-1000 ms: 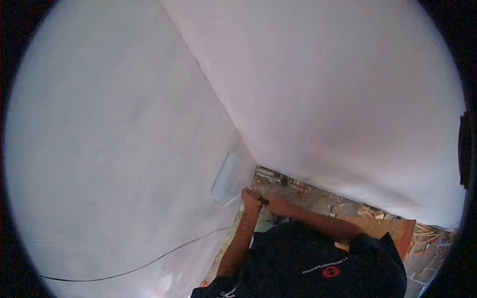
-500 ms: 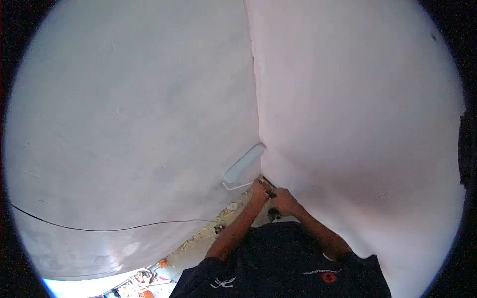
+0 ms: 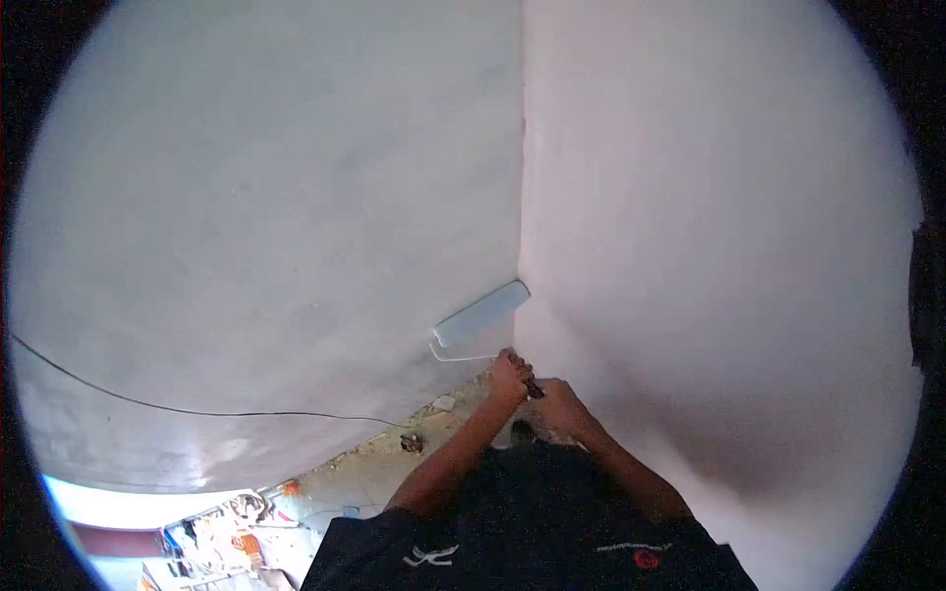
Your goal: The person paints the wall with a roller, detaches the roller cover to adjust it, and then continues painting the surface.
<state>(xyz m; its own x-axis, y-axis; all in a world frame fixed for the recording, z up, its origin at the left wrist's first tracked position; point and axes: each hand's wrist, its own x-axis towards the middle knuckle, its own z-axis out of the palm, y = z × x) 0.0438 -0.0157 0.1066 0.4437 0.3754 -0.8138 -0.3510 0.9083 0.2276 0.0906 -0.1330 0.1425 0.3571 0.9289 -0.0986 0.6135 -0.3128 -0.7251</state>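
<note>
A paint roller (image 3: pixel 481 313) with a pale grey-blue sleeve lies tilted against the left wall (image 3: pixel 266 217), its upper right end at the wall corner. Its thin wire frame bends down to a dark handle. My left hand (image 3: pixel 510 375) is closed around the handle near the wire. Just below and to the right, my right hand (image 3: pixel 558 405) is wrapped round the handle's lower part. Most of the handle is hidden by my fingers.
The right wall (image 3: pixel 690 217) is pinkish white and carries a soft shadow. A black cable (image 3: pixel 227 414) hangs across the left wall. On the floor lie rubble along the wall base, a small dark clump (image 3: pixel 412 442) and a cluttered heap (image 3: pixel 241 537) at lower left.
The roller lies a little flatter against the left wall. Both hands, still on the handle, have shifted slightly up and left in view. The camera has turned, showing more floor clutter.
</note>
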